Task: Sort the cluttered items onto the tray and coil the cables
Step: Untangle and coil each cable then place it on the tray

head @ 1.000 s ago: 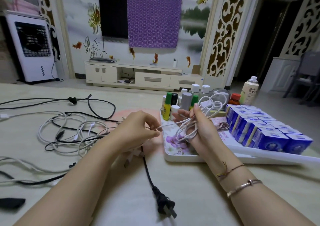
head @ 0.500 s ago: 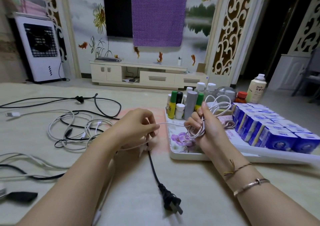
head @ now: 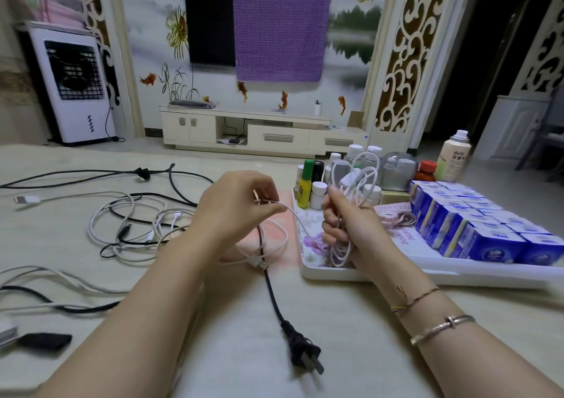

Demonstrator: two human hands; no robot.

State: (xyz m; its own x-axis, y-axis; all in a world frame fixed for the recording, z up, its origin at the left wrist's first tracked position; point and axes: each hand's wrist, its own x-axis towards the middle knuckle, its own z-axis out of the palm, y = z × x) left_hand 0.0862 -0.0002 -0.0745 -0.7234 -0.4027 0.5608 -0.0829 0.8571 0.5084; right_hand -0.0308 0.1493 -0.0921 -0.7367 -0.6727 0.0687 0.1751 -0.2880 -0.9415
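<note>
Gripping the coiled white cable (head: 351, 214) in my right hand (head: 354, 233), fingers curled round its loops above the tray's (head: 335, 272) left edge; my left hand (head: 235, 211) pinches the free strand between thumb and fingertips; black power plug (head: 305, 352) lies near the table's front edge

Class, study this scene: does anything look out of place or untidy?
Yes. A tangle of cables sprawls uncoiled left of the tray, and a black plug lies loose near the person.
</note>
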